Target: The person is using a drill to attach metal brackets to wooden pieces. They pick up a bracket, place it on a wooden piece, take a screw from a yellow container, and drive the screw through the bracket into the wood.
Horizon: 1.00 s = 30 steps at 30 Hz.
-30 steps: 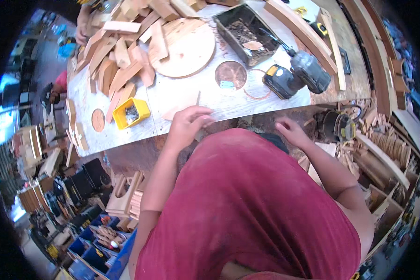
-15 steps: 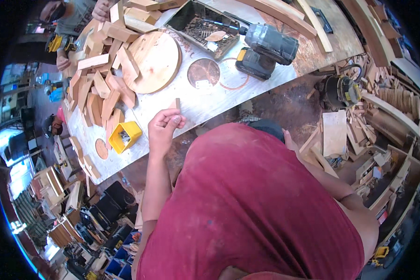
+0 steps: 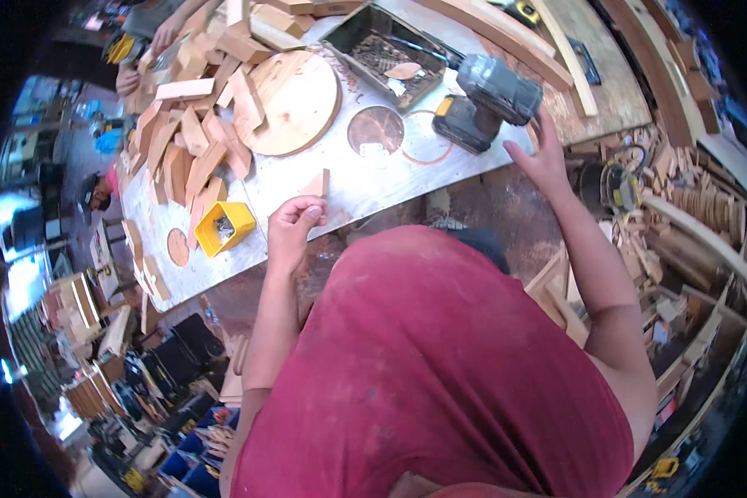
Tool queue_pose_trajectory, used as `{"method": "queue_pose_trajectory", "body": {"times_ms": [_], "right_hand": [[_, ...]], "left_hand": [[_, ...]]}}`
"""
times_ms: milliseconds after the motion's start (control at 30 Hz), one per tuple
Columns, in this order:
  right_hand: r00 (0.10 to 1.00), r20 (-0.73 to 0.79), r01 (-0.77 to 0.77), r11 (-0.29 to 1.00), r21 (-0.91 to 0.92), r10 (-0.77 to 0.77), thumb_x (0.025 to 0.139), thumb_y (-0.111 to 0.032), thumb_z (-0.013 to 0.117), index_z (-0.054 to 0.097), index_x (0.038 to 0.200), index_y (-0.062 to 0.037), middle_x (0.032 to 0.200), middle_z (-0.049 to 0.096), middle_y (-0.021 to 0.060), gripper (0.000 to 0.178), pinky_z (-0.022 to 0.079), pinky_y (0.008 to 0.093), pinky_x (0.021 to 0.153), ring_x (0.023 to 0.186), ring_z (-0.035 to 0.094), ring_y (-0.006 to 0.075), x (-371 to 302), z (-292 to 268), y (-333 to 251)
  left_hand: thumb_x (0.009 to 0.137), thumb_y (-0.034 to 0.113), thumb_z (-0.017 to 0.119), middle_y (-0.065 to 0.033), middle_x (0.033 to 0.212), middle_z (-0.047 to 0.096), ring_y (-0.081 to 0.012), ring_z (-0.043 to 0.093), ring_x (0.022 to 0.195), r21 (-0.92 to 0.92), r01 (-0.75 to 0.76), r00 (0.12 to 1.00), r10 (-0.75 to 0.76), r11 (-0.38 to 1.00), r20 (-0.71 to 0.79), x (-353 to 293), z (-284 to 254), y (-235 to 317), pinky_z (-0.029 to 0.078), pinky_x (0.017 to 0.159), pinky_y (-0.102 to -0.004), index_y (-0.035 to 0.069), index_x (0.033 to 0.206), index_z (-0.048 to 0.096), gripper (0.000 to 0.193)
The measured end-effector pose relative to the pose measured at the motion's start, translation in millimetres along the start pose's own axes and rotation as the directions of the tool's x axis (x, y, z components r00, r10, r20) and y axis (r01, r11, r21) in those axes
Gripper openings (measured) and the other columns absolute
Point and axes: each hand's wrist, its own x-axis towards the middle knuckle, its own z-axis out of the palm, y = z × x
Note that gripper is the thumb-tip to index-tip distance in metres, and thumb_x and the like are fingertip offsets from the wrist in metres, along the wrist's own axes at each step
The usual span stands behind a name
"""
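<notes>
Far left, we see another person's hand [image 3: 127, 80] at the edge of a heap of wood blocks [image 3: 195, 170]. Next, near the front edge of the pale tabletop [image 3: 373, 184], we note a yellow bin [image 3: 239, 221] with small contents. Rightward, behind it, lies a round wooden disc [image 3: 295, 112]. Our left hand [image 3: 289, 229] is curled, gap narrow; a small wooden piece [image 3: 316, 185] shows just beyond its fingertips, and we cannot tell whether it is gripped. Further right: a dark open box [image 3: 390, 81], then a cordless drill [image 3: 498, 90]. Our right hand [image 3: 544, 158] is spread wide beside the drill; contact unclear.
</notes>
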Motion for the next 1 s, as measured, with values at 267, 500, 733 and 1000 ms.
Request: {"method": "queue_pose_trajectory", "body": {"times_ms": [267, 500, 733, 1000], "right_hand": [[0.865, 0.486, -0.109, 0.992, -0.061, 0.125, 0.085, -0.026, 0.078, 0.064, 0.119, -0.0068, 0.113, 0.068, 0.0079, 0.042, 0.049, 0.0375, 0.097, 0.107, 0.063, 0.0207, 85.6, 36.4, -19.5], [0.562, 0.739, 0.587, 0.809, -0.039, -0.372, 0.079, -0.017, 0.075, 0.065, 0.121, -0.0154, 0.117, 0.066, 0.0102, 0.043, 0.052, 0.0435, 0.093, 0.111, 0.063, 0.0318, 50.5, 53.5, -102.8], [0.486, 0.820, 0.399, 0.911, 0.100, -0.303, 0.073, -0.014, 0.082, 0.067, 0.111, -0.0054, 0.104, 0.070, 0.0092, 0.041, 0.052, 0.0341, 0.088, 0.095, 0.068, 0.0219, 34.6, 95.1, -161.9], [0.508, 0.832, 0.300, 0.951, 0.070, -0.222, 0.074, -0.012, 0.081, 0.067, 0.105, -0.0033, 0.100, 0.070, 0.0109, 0.036, 0.054, 0.0342, 0.083, 0.089, 0.069, 0.0230, 29.0, 106.4, -176.4]], "left_hand": [[0.096, 0.008, 0.062, -0.0121, 0.097, 0.069, -0.0158, 0.067, 0.081, -0.196, 0.033, 0.989, -0.060, 0.980, -0.134, -11.0, 16.5, -0.3, 0.057, 0.074, -0.0268, -0.002, 0.111, 0.062, 0.017], [0.099, 0.013, 0.059, -0.0138, 0.100, 0.069, -0.0175, 0.071, 0.086, -0.652, -0.059, 0.982, -0.074, 0.756, -0.174, -5.1, 32.7, 0.5, 0.061, 0.075, -0.0253, 0.001, 0.115, 0.056, 0.020], [0.100, 0.011, 0.057, -0.0124, 0.102, 0.069, -0.0182, 0.069, 0.089, -0.850, -0.073, 0.986, -0.091, 0.521, -0.140, -2.8, 17.5, -3.0, 0.059, 0.075, -0.0268, 0.003, 0.110, 0.058, 0.013], [0.100, 0.010, 0.057, -0.0125, 0.103, 0.069, -0.0161, 0.069, 0.087, -0.872, -0.077, 0.986, -0.091, 0.484, -0.138, 0.6, 4.6, -4.1, 0.060, 0.074, -0.0240, 0.003, 0.110, 0.058, 0.013]]}}
